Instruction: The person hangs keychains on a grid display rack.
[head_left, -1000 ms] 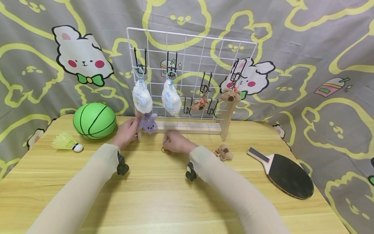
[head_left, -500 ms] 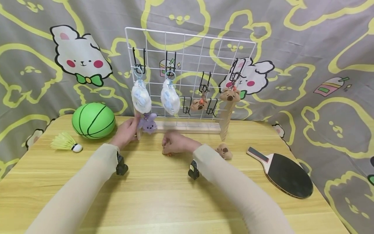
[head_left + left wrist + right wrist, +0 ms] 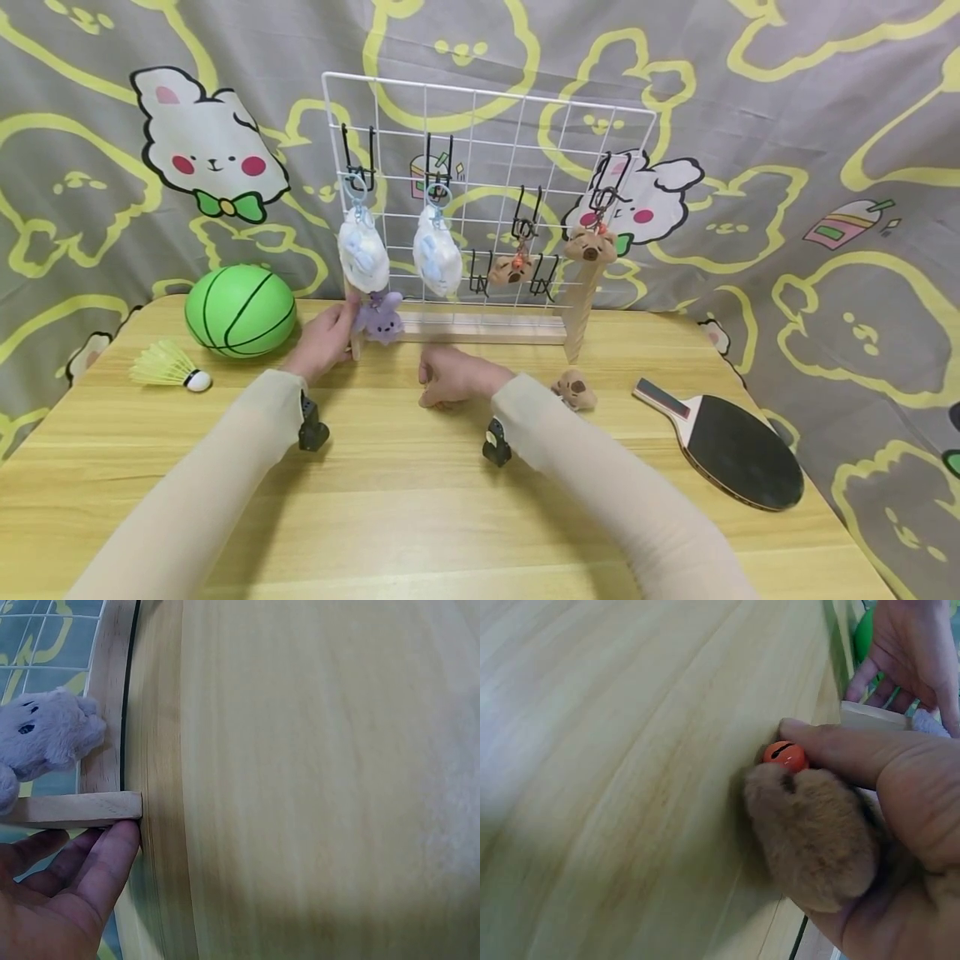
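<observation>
My right hand [image 3: 459, 379] holds a small brown plush bear keychain [image 3: 814, 832] low over the wooden table. Its thumb lies by the orange bell [image 3: 786, 756], and the plush is hidden in the head view. My left hand [image 3: 324, 337] rests with extended fingers [image 3: 109, 862] against the outer side of the rack's wooden foot [image 3: 82, 808]. A purple plush bunny [image 3: 381, 318] hangs just beside that foot. Above it on the white grid rack [image 3: 491, 88] hang two white plush keychains, the left one [image 3: 363, 254] and the right one [image 3: 437, 254].
Two brown bear keychains, one lower [image 3: 512, 269] and one higher [image 3: 591, 244], hang at the rack's right. A loose brown bear [image 3: 574, 390] lies beyond my right wrist. Left stand a green ball [image 3: 240, 310] and a yellow shuttlecock [image 3: 167, 365]; right lies a table tennis paddle [image 3: 742, 450].
My right hand has turned a little and come slightly nearer, and the orange bit showing under its fingers is now covered. The left hand stays at the rack's foot.
</observation>
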A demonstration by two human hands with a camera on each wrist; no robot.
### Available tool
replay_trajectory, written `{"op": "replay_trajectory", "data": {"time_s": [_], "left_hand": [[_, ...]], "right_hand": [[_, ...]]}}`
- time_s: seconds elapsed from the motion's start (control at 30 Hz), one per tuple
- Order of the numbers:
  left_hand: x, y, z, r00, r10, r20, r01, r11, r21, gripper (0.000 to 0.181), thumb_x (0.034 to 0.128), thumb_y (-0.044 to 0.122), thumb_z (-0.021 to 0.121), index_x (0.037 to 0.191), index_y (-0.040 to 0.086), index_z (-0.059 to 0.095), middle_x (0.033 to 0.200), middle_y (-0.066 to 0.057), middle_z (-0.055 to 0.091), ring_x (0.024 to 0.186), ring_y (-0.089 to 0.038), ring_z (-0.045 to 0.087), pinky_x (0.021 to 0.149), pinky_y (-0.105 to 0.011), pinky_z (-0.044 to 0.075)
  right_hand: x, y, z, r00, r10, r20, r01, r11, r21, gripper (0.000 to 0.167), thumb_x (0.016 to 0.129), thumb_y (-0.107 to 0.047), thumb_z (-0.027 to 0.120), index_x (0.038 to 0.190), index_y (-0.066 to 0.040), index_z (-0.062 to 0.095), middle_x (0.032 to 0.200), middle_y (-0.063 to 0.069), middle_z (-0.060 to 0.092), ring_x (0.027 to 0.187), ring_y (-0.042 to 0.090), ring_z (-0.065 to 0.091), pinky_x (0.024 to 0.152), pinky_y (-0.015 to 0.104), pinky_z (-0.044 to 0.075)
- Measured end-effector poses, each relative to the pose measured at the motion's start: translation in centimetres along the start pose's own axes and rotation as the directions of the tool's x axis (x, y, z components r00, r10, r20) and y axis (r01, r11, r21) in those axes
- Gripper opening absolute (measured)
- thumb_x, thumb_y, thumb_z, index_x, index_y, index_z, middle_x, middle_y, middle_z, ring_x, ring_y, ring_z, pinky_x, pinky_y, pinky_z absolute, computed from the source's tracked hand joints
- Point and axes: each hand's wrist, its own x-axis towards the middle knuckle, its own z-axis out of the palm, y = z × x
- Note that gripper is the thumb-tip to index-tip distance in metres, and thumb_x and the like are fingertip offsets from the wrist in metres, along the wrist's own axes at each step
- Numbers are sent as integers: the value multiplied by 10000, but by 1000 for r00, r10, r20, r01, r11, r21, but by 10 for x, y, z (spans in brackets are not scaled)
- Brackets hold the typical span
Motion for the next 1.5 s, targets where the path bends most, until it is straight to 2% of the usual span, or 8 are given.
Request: {"op": "replay_trajectory", "data": {"time_s": [0.27,0.43,0.73,0.87,1.03,1.27,1.4,1.5], "left_hand": [[-1,-1,0,1000,7,-16,-6,1000,22,945,1057,695,144,1572,-68,357,1581,-354,419,1392,-490,534,1074,-557,561],[-3,0,-1,1000,-3,-16,3,1000,29,930,1063,680,137,1589,-60,337,1616,-349,375,1415,-493,509,1073,-556,564],[-3,-1,0,1000,0,-12,1,999,51,936,1060,685,124,1607,-50,311,1641,-348,333,1448,-510,468,1093,-567,544],[-2,-1,0,1000,6,-11,-5,998,64,959,1047,712,124,1612,-40,310,1640,-340,344,1440,-508,480,1093,-573,542],[-1,-1,0,1000,9,-10,-9,997,72,975,1038,725,117,1615,-38,305,1637,-342,347,1431,-505,492,1087,-571,548],[1,-2,0,1000,14,-26,-12,997,81,981,1033,736,122,1609,-32,325,1633,-337,360,1428,-500,499,1093,-578,540],[2,-3,0,1000,13,-25,-11,997,75,977,1034,733,123,1614,-28,316,1638,-336,352,1436,-501,489,1096,-576,537],[2,-2,0,1000,14,-22,-12,997,71,967,1038,728,127,1620,-23,306,1644,-333,342,1440,-500,484,1086,-569,544]], "right_hand": [[-10,3,3,999,-15,36,15,1000,-2,128,976,-84,724,867,-48,668,631,23,669,487,95,526,484,185,462],[-15,6,7,996,-76,40,76,997,8,115,980,-70,711,878,-45,667,678,53,674,524,110,565,484,192,505],[-24,30,7,978,-139,-158,172,959,224,98,1023,-100,649,1017,-20,706,851,134,749,639,112,654,533,210,546],[-29,42,0,949,-102,-300,215,901,376,142,1035,-121,632,1090,-4,690,920,112,761,689,102,672,532,186,536],[-37,49,-11,891,-35,-452,317,762,565,157,1055,-74,580,1122,53,644,902,4,771,745,104,702,593,177,560],[-47,51,-23,791,28,-611,447,655,609,98,1068,-62,552,1109,-4,619,908,-131,768,864,20,739,846,179,624],[-49,48,-27,761,30,-649,525,560,641,78,1093,-50,490,1064,-71,560,929,-81,774,860,48,766,877,219,639],[-50,44,-30,741,38,-671,555,528,642,86,1109,-66,454,1068,-80,528,917,-52,769,822,64,774,842,219,646]]}}
